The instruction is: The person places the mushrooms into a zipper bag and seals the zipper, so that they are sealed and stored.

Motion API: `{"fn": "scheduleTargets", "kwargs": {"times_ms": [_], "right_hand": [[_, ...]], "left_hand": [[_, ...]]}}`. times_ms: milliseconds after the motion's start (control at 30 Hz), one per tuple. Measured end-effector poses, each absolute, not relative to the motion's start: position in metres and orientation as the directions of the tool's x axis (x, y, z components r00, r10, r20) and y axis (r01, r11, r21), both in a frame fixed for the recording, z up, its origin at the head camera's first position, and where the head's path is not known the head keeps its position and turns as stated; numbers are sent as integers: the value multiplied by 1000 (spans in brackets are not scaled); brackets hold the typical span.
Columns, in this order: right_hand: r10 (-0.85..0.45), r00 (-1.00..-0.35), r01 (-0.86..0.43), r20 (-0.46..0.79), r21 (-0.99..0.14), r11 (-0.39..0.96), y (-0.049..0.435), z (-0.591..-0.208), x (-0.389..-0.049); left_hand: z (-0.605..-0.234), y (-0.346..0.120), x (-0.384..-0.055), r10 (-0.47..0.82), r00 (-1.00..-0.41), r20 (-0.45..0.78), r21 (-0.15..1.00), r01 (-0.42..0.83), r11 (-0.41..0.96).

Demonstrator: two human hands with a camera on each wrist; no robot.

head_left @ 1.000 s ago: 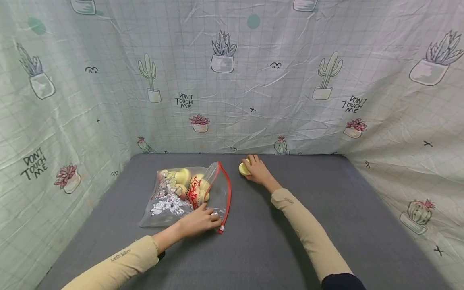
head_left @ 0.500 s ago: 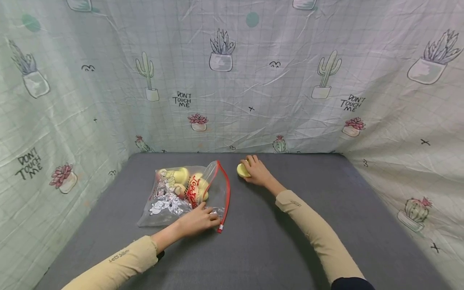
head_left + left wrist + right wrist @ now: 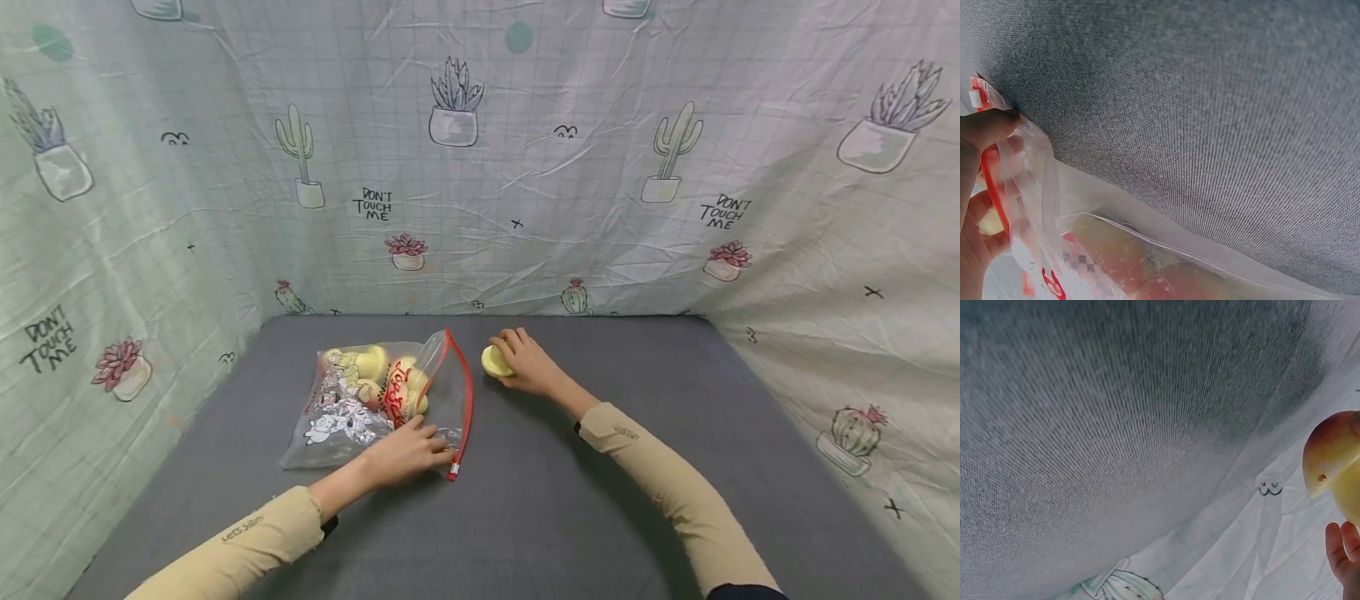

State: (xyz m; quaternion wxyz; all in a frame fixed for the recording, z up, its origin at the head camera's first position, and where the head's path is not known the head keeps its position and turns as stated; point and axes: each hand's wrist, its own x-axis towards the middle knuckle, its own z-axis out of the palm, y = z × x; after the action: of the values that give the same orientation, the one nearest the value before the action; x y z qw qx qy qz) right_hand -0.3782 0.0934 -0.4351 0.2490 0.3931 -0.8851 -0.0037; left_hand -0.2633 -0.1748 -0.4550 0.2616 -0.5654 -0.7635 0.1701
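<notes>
My right hand (image 3: 534, 367) grips a yellow mushroom (image 3: 492, 362), apparently a toy, above the dark table to the right of the bag. In the right wrist view the mushroom (image 3: 1334, 453) shows a reddish-brown and yellow cap and a pale yellow stem, partly cut off by the frame. A clear zip bag (image 3: 315, 450) with a red zip edge lies at the left, its mouth facing right. Several yellow, mushroom-like things (image 3: 371, 362) lie inside, partly covered by the bag's print. Near the white slider (image 3: 454, 469), my left hand (image 3: 405, 454) pinches the bag's edge between thumb and fingers.
A dark grey cloth-covered table (image 3: 517, 517) spreads under both arms. Behind it and along both sides hangs a pale curtain (image 3: 517, 167) printed with potted cacti.
My right hand has moved slightly left and nearer with the mushroom, towards the bag's mouth. The left hand keeps its hold on the bag's edge.
</notes>
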Motion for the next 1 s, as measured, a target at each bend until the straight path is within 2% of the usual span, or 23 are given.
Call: {"fn": "scheduleTargets", "kwargs": {"times_ms": [633, 1000], "right_hand": [[-724, -468, -739, 507, 226, 635, 79, -435, -348], [-738, -442, -761, 510, 222, 609, 60, -437, -337]], "left_hand": [[-455, -175, -265, 949, -227, 219, -558, 768, 313], [-454, -175, -263, 949, -232, 215, -572, 757, 315]]}}
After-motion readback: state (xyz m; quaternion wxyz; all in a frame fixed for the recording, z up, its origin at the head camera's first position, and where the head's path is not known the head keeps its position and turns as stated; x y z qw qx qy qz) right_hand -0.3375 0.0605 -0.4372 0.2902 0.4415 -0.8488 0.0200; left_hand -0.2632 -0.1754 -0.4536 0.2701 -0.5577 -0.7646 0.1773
